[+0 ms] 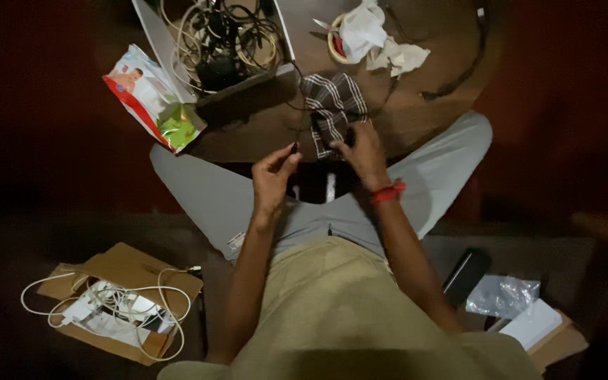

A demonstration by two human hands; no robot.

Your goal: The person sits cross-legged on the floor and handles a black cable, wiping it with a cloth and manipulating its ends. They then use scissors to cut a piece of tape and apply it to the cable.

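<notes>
The left hand (274,176) is raised above the lap with thumb and forefinger pinched narrowly on a small dark thing, likely the end of a thin black cable (295,127) that runs up toward the far side; what exactly sits in the pinch is too small and dark to tell. The right hand (362,149), with a red band at the wrist, rests on the near edge of a checked cloth (332,105), its fingers curled over a dark object there; how tightly it grips cannot be told.

The checked cloth is dark with pale crossing stripes, crumpled, lying on the brown floor just beyond the person's crossed legs.

Far left of the hands stands an open white box (150,35) full of coiled cables and chargers, with a red and white wipes packet (150,95) leaning at its left. Far right of the cloth lie crumpled white paper (371,32) and a tape roll. Near left, a flattened cardboard piece (124,271) carries a white cable; near right sit a dark flat case (467,274) and clear plastic wrapping (504,295). Open room lies between the knees.
</notes>
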